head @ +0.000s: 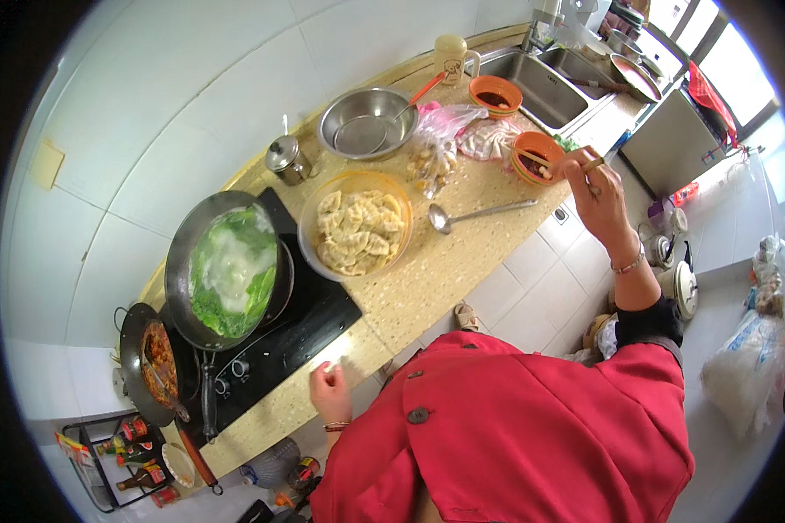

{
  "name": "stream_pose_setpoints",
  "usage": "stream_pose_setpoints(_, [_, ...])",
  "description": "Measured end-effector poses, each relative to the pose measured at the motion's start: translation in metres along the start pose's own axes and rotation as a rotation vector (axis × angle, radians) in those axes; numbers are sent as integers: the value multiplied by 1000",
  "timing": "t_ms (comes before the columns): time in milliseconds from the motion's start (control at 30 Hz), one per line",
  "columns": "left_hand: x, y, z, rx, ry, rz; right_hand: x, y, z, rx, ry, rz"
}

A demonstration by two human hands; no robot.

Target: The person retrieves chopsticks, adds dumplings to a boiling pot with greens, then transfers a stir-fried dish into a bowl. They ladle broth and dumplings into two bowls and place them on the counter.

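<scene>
Over an orange bowl [522, 175] of dark sauce, my right hand [598, 196] pinches what look like pale wooden chopsticks [530, 155]; the fingers hide part of them. White pieces lie in the sauce. My left hand [331, 393] hangs by the counter's front edge, fingers loosely curled and nothing visible in them. Left of the bowl lies a metal ladle [439, 219]. A clear plastic tub [307, 242] holds dumplings [360, 229]. On the black cooktop [314, 330], a wok [182, 248] contains leafy greens [209, 294] in cloudy, steaming liquid.
A second pan [131, 366] with reddish food and a spatula stands at lower left. A steel basin [340, 121], lidded metal jar [286, 157], plastic bag [441, 157], cloth [490, 140], another sauce bowl [497, 85] and mug [449, 59] line the counter toward the sink [530, 82].
</scene>
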State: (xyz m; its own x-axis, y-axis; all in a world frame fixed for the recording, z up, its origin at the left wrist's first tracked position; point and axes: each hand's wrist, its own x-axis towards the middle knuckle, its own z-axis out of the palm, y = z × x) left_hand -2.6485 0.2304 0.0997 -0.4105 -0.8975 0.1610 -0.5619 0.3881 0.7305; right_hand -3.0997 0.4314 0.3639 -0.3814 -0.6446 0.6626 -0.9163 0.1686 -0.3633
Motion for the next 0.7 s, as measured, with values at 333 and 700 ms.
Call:
stream_pose_setpoints(333, [64,133,100,-1014,-95,-632,-61,125,69,-182,-713,17])
stream_pose_setpoints(700, [111,148,128,-1390,171,-811,-82,161,138,-495,-975,-106])
